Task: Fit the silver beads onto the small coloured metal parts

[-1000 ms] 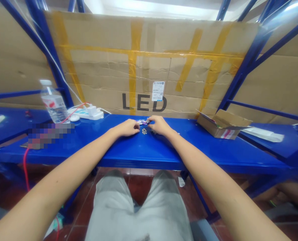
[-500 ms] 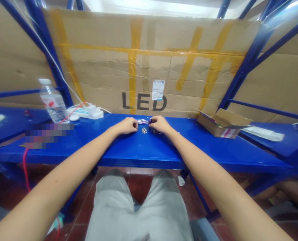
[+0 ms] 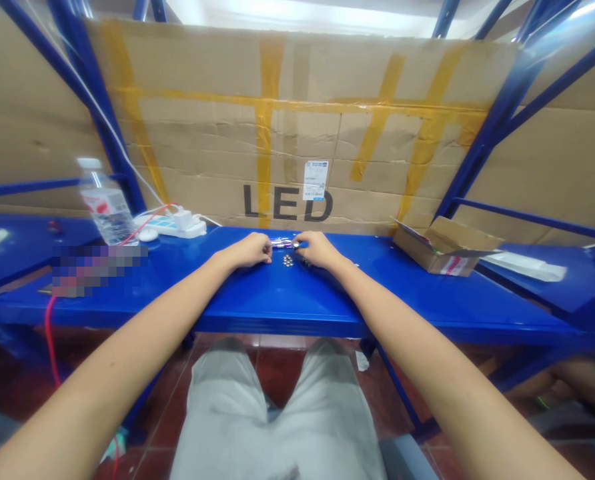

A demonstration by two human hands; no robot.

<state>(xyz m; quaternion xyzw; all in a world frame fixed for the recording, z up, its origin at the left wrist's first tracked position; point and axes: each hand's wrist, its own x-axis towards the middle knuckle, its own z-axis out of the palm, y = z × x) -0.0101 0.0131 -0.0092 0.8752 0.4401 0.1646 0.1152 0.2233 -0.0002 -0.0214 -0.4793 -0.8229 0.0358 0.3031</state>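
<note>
Several slender, shiny purple pieces [image 3: 281, 243] lie on the blue tabletop [image 3: 277, 293] between my hands. My left hand [image 3: 253, 250] is closed at their left end, thumb and fingers curled together; whatever it grips is hidden. From the other side, my right hand [image 3: 318, 251] pinches at a small item whose round, light end shows by the fingertips, too small to name. Just in front of the purple pieces sits a small cluster of metallic bits [image 3: 288, 261], like nuts or rings. More small dark bits are partly covered by my right hand.
A water bottle [image 3: 106, 207] and a white power strip [image 3: 177, 223] with cables stand at the left. An open cardboard box [image 3: 440, 250] is on the right, beside a white packet [image 3: 527, 265]. A large cardboard sheet [image 3: 202, 153] walls off the back.
My right hand has shifted slightly left, and a small round end now shows at its fingertips. My left hand has drawn back a little to the left.
</note>
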